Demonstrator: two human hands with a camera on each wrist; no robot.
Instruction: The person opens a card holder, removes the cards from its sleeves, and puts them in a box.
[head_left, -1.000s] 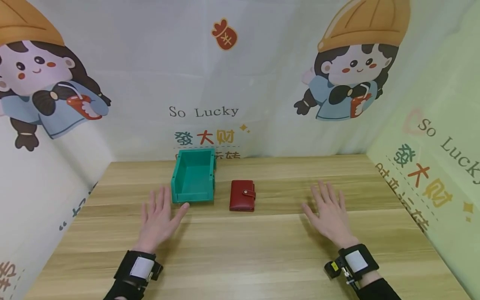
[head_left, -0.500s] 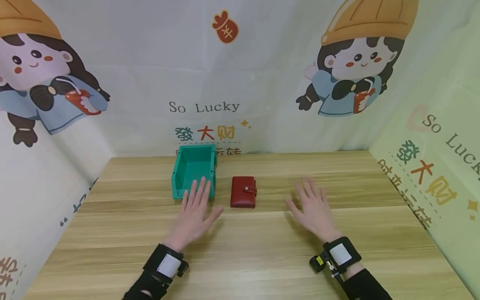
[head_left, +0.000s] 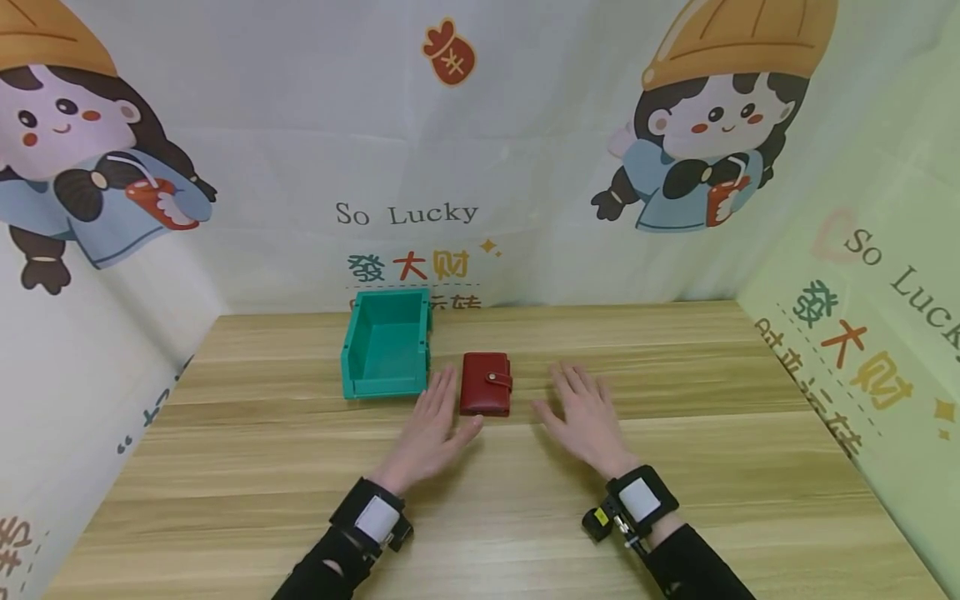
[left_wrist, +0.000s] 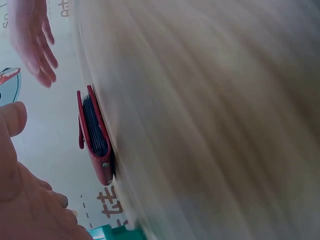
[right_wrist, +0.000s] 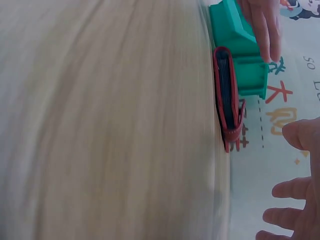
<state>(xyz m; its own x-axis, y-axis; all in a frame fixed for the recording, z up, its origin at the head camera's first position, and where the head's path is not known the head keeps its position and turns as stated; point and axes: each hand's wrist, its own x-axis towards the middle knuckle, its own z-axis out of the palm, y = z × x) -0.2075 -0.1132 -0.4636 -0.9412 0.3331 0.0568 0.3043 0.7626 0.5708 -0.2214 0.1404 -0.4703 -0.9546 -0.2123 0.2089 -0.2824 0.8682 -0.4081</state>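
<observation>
Left hand (head_left: 429,431) and right hand (head_left: 585,421), both flat-fingered and empty, either side of red wallet (head_left: 485,383).

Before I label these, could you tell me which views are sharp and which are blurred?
Head view: sharp and evenly lit, the red wallet and both hands crisp. Left wrist view: the table smears into streaks. Right wrist view: the same smear, though the green bin stays readable.
</observation>
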